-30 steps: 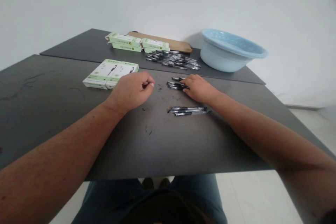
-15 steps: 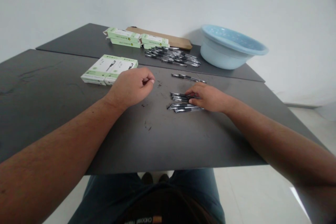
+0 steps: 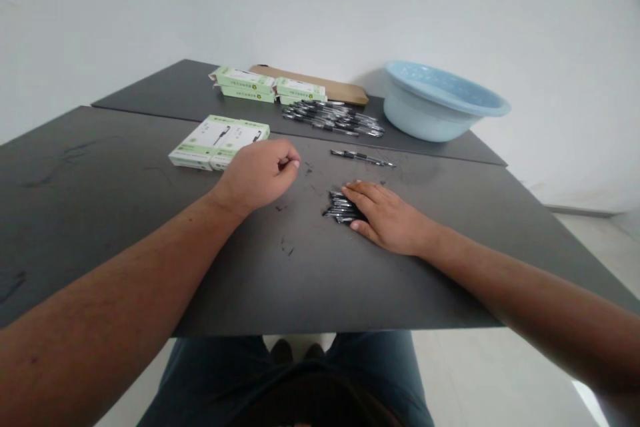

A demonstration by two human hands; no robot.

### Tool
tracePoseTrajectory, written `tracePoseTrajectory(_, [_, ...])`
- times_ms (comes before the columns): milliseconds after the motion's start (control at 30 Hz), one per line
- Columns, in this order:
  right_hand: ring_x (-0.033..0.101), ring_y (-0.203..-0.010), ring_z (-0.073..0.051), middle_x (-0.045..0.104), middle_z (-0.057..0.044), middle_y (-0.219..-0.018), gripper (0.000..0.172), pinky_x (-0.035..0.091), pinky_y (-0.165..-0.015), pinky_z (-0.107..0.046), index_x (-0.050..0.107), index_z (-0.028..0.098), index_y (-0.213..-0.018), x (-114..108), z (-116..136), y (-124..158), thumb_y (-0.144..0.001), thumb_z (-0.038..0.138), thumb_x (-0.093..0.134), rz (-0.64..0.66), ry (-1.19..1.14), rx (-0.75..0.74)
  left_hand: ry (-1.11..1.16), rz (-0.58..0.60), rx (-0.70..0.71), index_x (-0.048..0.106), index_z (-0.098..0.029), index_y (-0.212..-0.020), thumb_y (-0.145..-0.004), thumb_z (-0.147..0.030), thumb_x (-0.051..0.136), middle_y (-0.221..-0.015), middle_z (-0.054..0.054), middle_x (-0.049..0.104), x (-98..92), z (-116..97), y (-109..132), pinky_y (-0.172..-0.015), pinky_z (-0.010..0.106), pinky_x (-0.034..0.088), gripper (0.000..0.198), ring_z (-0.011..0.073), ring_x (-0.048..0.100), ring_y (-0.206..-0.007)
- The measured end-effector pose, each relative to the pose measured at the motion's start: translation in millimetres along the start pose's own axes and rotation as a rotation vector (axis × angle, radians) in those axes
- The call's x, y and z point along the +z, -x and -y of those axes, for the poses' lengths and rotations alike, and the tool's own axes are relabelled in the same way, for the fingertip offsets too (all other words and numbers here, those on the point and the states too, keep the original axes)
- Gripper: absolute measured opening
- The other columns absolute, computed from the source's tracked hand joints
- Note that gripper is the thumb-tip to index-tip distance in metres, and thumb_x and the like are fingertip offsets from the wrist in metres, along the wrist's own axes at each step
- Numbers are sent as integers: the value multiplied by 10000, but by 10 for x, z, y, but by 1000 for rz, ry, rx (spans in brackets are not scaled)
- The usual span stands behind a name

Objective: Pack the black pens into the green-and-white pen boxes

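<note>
My right hand (image 3: 387,217) lies over a bunch of clear-barrelled black gel pens (image 3: 343,207) on the dark table. Its thumb is at the near side of the bunch and its fingers reach across the top to the far side. The palm hides the pens' right ends. My left hand (image 3: 263,172) rests curled, thumb towards the forefinger, with nothing seen in it. Just behind that hand are white-and-green pen boxes (image 3: 220,140), lying flat and partly covered by it. A couple of pens (image 3: 363,157) lie apart, beyond my right hand.
A loose pile of pens (image 3: 333,117) is on the far table section. Behind it stand stacked green-and-white boxes (image 3: 247,83) and a flat brown cardboard piece (image 3: 345,90). A light blue basin (image 3: 430,113) sits at the back right, near the wall.
My right hand has come nearer and flattened over the pens; the separate rows beneath it are now pressed into one bunch. My left hand stays curled. The view has tilted slightly upward.
</note>
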State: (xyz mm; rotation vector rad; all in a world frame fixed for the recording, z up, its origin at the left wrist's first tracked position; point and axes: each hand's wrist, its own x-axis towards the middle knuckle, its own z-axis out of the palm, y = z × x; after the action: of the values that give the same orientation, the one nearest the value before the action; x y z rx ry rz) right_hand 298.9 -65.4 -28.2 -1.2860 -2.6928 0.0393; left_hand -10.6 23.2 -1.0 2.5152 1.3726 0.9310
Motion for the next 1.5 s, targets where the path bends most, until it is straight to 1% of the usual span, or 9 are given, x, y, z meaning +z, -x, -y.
tracePoseTrajectory(200, [489, -1578, -382, 500, -223, -1692, 754, 449, -1283, -648, 304, 235, -1746, -170, -15, -90, -1096, 543, 529, -102, -53, 9, 21, 4, 61, 757, -197, -968, -950, -284, 575, -914, 66, 794, 6, -9, 22, -793, 366, 514, 202, 242, 720, -872])
tracePoseTrajectory(333, [516, -1551, -357, 544, -181, -1644, 657, 460, -1277, -632, 344, 294, -1725, -359, -111, -442, -1112, 487, 478, -245, -85, 35, 17, 7, 77, 753, -207, -955, -952, -241, 588, -882, 53, 777, 24, -22, 36, -768, 360, 495, 168, 234, 694, -851])
tracePoseTrajectory(467, [553, -1504, -374, 601, -208, -1575, 653, 480, -1244, -622, 434, 208, -1673, -402, -405, -1094, -1080, 469, 521, -324, -62, 68, 46, 12, 116, 736, -208, -938, -952, -198, 595, -887, 51, 779, 51, -34, 53, -782, 371, 497, 143, 240, 696, -868])
tracePoseTrajectory(633, [554, -1505, -355, 601, -242, -1595, 707, 436, -1279, -510, 487, 73, -1626, -383, -961, -2076, -1017, 410, 611, -237, 77, 259, 47, 7, 155, 726, -201, -962, -977, -189, 582, -937, 56, 796, 72, -40, 71, -834, 386, 521, 146, 248, 707, -917])
tracePoseTrajectory(767, [631, -1416, -356, 658, -240, -1528, 656, 474, -1230, -499, 568, 106, -1569, -395, -1331, -2761, -982, 385, 659, -194, 120, 324, 23, 22, 159, 712, -198, -979, -996, -204, 578, -943, 54, 792, 65, -49, 86, -844, 387, 531, 135, 245, 701, -922])
tracePoseTrajectory(1000, [657, -1370, -355, 635, -241, -1550, 823, 515, -1192, -492, 515, 140, -1631, -287, -1752, -3640, -891, 392, 771, -85, 147, 386, -41, 36, 191, 684, -198, -962, -1025, -237, 530, -931, 63, 760, 51, -69, 118, -806, 399, 526, 171, 245, 658, -887])
tracePoseTrajectory(1267, [697, -1312, -391, 708, -213, -1496, 821, 540, -1144, -457, 673, 145, -1510, -105, -2003, -3917, -802, 502, 886, 16, 88, 363, -86, 62, 216, 676, -195, -928, -1008, -245, 545, -901, 63, 741, 38, -84, 116, -790, 402, 532, 161, 238, 622, -818])
tracePoseTrajectory(1367, [657, -1358, -422, 657, -298, -1517, 913, 512, -1163, -501, 632, 62, -1543, -134, -2012, -3890, -776, 463, 924, -39, 79, 385, -85, 74, 236, 691, -190, -964, -1017, -254, 531, -912, 67, 748, 49, -89, 112, -808, 404, 538, 180, 238, 640, -829])
tracePoseTrajectory(1500, [530, -1485, -458, 576, -390, -1544, 939, 421, -1227, -528, 550, -37, -1588, -319, -1901, -3748, -852, 440, 884, -201, 24, 376, -80, 74, 232, 689, -184, -981, -1023, -254, 521, -939, 80, 764, 71, -71, 102, -863, 402, 549, 187, 237, 665, -860])
